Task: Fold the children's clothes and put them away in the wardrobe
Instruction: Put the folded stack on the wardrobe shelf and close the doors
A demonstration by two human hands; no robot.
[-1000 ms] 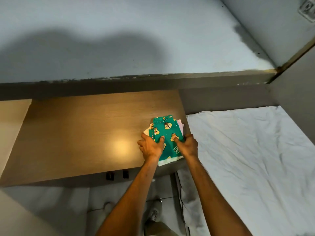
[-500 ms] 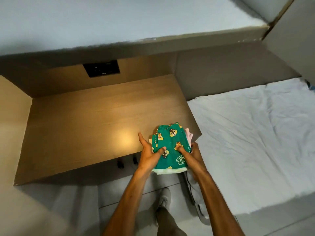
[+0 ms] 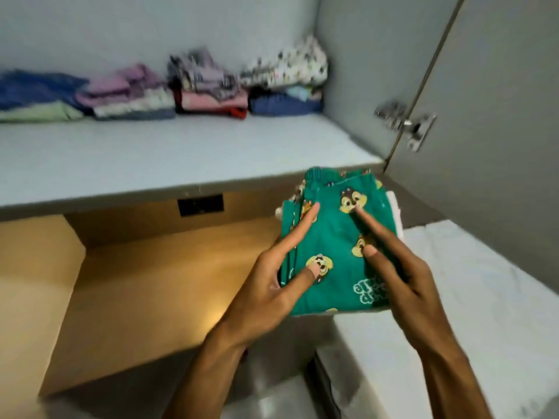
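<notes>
**A:** Where is the bundle?

**B:** Both hands hold it in the air, in front of the grey wardrobe shelf (image 3: 187, 152) and just below its front edge. The left hand (image 3: 272, 285) grips one side, thumb pressed on top and forefinger stretched along the cloth. The right hand (image 3: 402, 276) clamps the other side the same way. On top lies the green chipmunk-print garment (image 3: 335, 237); pale folded pieces (image 3: 394, 213) peek out beneath it on the right.

**A:** What could go wrong from here?

**B:** It is a loose stack pinched only at the sides. If either thumb eases while lifting, I judge the lower pieces could slide out and unfold. The leading edge could also catch the shelf lip and push the folds open. And the shelf's back is crowded: shoved too deep, the bundle might topple the folded piles (image 3: 208, 89) there.

**A:** Is there room?

**B:** Plenty at the front; the piles sit along the back wall, well apart from the edge. They are blurred, so I cannot tell each garment.

**A:** And the surroundings?

**B:** A wooden desk (image 3: 145, 285) with a warm glare sits under the shelf, a dark socket plate (image 3: 200, 205) at its back. A bed with a white sheet (image 3: 472, 297) lies to the right. The wardrobe door (image 3: 499, 101) stands open, its metal hinge (image 3: 405, 122) showing.
</notes>
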